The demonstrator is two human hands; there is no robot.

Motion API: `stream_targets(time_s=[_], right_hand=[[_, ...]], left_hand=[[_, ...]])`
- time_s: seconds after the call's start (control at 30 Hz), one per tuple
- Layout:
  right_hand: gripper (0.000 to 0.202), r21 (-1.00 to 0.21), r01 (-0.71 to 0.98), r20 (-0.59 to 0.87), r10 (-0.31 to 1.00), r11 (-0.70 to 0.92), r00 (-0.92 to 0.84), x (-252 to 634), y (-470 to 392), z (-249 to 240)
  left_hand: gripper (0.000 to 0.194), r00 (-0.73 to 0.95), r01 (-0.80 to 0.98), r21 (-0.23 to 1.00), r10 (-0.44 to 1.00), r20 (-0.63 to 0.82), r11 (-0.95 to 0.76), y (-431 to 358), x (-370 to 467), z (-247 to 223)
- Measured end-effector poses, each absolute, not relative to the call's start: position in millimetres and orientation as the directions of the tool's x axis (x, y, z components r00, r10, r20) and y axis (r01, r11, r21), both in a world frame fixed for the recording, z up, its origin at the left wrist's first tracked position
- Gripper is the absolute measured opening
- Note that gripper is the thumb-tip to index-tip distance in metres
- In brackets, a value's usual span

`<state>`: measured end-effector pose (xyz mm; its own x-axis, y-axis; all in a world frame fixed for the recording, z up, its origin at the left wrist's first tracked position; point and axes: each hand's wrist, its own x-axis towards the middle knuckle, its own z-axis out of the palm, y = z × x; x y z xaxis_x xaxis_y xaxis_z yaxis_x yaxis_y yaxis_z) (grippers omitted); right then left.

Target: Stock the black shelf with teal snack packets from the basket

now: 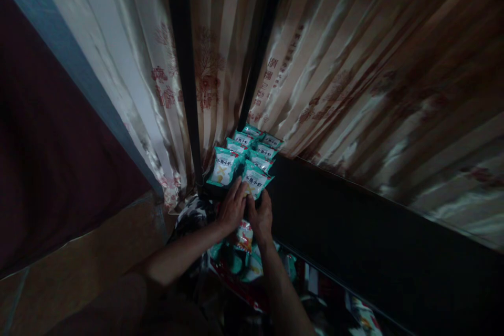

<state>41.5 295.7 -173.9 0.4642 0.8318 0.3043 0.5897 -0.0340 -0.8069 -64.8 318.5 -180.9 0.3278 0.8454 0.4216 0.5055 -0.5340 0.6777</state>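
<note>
- The front green packet [255, 179] stands at the near end of the right-hand row, leaning slightly back, with both hands at its lower edge.
- The right hand [262, 214] has a narrow grip on its lower right corner; the left hand [233, 209] has fingertips at the lower left, though I cannot tell whether they pinch.
- A light pinch low on the soft bag, with both sides steadied evenly, should keep it upright without pushing its row back.
- The left front packet [223, 167] sits just beside it, so the left knuckles need care.
- The black post [189, 89] and curtain [334, 63] close in behind; the dark bench [354, 231] extends rightward, offering easier elbow room.
</note>
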Motion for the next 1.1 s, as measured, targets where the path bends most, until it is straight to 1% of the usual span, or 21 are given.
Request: stream_targets(time_s=[0.23, 0.37, 0.67, 0.87, 0.97, 1.1], right_hand=[[0.074, -0.822, 0.565, 0.265, 0.831, -0.071, 0.49, 39.2, 293.1, -173.8], [0.073, -0.802, 0.593, 0.269, 0.842, -0.073, 0.468, 38.2, 294.3, -172.7], [0.07, -0.801, 0.595, 0.275, 0.843, -0.065, 0.462, 35.9, 297.6, -174.5], [0.071, -0.785, 0.616, 0.302, 0.828, -0.065, 0.472, 32.0, 298.6, -178.7], [0.075, -0.779, 0.622, 0.312, 0.814, -0.077, 0.491, 30.0, 297.0, -179.2], [0.075, -0.762, 0.644, 0.331, 0.814, -0.068, 0.478, 29.0, 296.4, -181.2]], left_hand=[[0.049, 0.324, 0.516, 0.659, 0.837, 0.442, -0.547, 316.4, -68.2, -185.4], [0.049, 0.344, 0.503, 0.669, 0.837, 0.426, -0.547, 315.2, -70.1, -186.1], [0.048, 0.319, 0.491, 0.696, 0.851, 0.416, -0.524, 317.2, -72.4, -185.7], [0.046, 0.316, 0.489, 0.699, 0.853, 0.415, -0.521, 318.4, -73.0, -188.4], [0.047, 0.329, 0.498, 0.687, 0.848, 0.415, -0.529, 318.0, -73.1, -189.4], [0.046, 0.344, 0.493, 0.679, 0.839, 0.423, -0.544, 318.2, -72.9, -192.8]])
